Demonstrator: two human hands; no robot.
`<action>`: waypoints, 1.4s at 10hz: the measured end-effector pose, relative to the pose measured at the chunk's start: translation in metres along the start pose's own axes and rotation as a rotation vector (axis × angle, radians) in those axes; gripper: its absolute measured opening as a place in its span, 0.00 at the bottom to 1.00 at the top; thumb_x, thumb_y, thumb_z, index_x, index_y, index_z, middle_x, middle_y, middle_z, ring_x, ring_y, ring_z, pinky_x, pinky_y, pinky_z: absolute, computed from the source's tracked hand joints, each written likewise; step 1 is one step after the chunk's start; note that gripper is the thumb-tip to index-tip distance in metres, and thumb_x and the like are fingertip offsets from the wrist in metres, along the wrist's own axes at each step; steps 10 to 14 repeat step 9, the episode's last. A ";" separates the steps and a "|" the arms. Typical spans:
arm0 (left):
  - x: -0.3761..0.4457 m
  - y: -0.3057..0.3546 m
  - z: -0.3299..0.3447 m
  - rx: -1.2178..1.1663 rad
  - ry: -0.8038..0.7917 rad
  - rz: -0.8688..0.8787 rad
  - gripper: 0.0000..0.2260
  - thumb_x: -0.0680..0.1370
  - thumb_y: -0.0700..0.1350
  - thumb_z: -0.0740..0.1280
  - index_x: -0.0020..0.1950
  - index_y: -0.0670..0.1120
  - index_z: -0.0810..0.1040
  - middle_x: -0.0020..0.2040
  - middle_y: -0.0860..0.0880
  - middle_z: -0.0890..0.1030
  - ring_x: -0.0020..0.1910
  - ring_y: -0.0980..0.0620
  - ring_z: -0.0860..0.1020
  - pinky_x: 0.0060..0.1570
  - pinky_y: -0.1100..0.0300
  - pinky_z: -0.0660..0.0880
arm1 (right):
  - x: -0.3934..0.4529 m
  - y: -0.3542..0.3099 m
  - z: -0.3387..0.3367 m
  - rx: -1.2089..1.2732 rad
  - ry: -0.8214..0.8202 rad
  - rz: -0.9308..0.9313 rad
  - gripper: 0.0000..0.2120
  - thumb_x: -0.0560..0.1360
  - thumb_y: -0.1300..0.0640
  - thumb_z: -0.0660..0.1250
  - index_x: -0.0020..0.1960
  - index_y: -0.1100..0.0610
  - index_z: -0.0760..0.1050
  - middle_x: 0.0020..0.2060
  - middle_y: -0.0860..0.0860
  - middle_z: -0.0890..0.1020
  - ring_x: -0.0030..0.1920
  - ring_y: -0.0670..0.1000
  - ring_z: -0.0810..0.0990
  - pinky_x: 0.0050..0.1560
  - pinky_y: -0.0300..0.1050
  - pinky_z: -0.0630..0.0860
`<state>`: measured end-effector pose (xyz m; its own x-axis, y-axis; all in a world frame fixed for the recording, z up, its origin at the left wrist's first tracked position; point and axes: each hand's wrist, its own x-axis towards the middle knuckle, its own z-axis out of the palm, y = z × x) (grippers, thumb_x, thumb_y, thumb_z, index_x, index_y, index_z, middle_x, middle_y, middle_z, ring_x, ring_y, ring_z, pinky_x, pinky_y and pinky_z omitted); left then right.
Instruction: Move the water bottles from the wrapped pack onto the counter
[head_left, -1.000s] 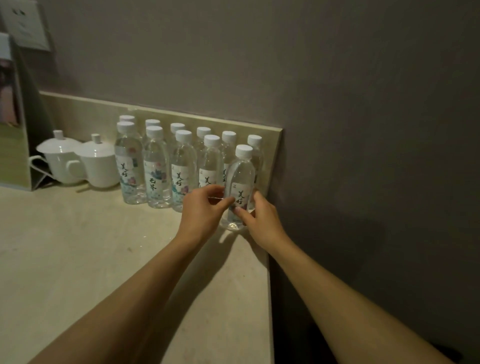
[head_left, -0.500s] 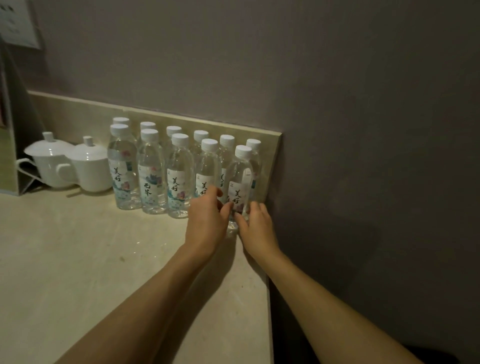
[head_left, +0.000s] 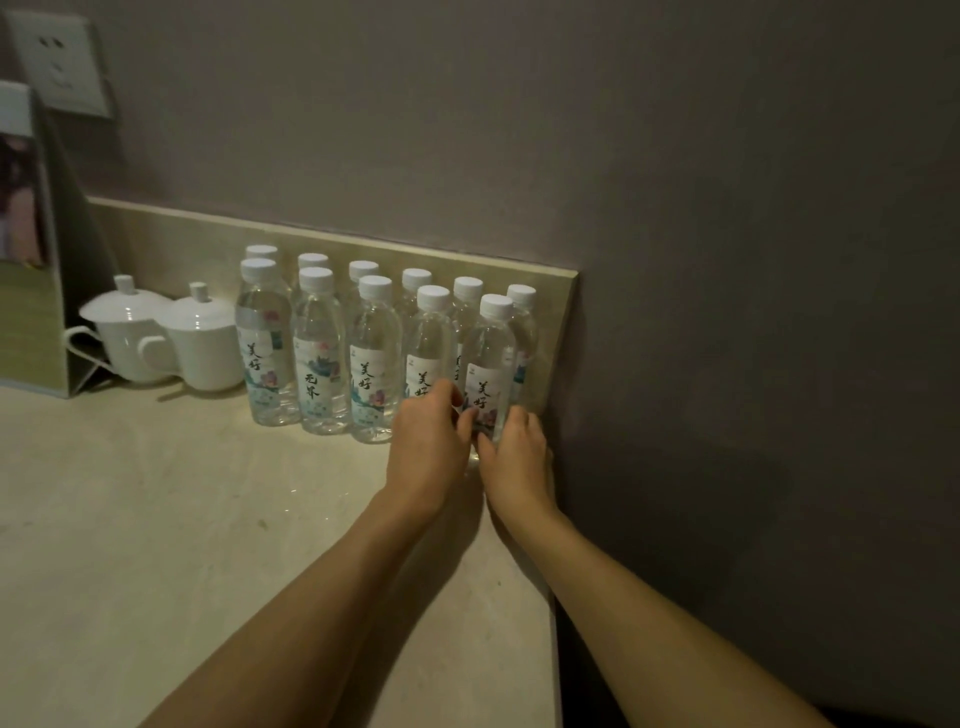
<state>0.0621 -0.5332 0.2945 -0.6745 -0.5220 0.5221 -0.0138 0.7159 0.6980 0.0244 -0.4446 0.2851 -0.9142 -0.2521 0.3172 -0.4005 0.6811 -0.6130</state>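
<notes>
Several clear water bottles with white caps stand in two rows on the pale counter (head_left: 156, 545), against the low backsplash. The rightmost front bottle (head_left: 489, 358) stands upright near the counter's right edge. My left hand (head_left: 428, 447) holds its lower left side with curled fingers. On its lower right side my right hand (head_left: 517, 457) grips it too. The bottle's base is hidden behind my hands. The neighbouring front bottle (head_left: 430, 343) touches my left hand's fingers. No wrapped pack is in view.
Two white lidded cups (head_left: 200, 343) stand left of the bottles. A standing card holder (head_left: 31, 291) is at the far left, below a wall socket (head_left: 60, 65). The counter ends at its right edge (head_left: 553, 623), beside a dark wall.
Both hands have pushed the rightmost front bottle back toward the rows, closing it up to the others. The hands stayed on its lower part.
</notes>
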 end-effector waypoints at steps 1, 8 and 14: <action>0.000 -0.001 0.001 0.008 0.011 0.008 0.04 0.78 0.43 0.70 0.47 0.42 0.79 0.41 0.44 0.84 0.41 0.47 0.81 0.44 0.50 0.79 | -0.001 0.000 0.001 -0.007 0.010 -0.009 0.18 0.79 0.53 0.65 0.66 0.59 0.68 0.63 0.55 0.74 0.60 0.54 0.76 0.52 0.43 0.72; -0.014 0.005 -0.013 -0.060 -0.106 -0.065 0.19 0.79 0.49 0.69 0.67 0.41 0.75 0.54 0.45 0.84 0.42 0.57 0.78 0.32 0.75 0.72 | -0.007 -0.002 -0.015 0.093 -0.075 0.020 0.22 0.79 0.53 0.65 0.70 0.60 0.66 0.67 0.56 0.71 0.65 0.56 0.73 0.56 0.45 0.71; -0.019 0.014 -0.019 -0.092 -0.113 -0.081 0.19 0.79 0.49 0.67 0.67 0.41 0.76 0.54 0.45 0.84 0.44 0.55 0.79 0.40 0.69 0.75 | -0.010 -0.003 -0.025 0.111 -0.078 0.021 0.22 0.80 0.54 0.65 0.70 0.60 0.66 0.67 0.57 0.70 0.65 0.56 0.72 0.58 0.46 0.72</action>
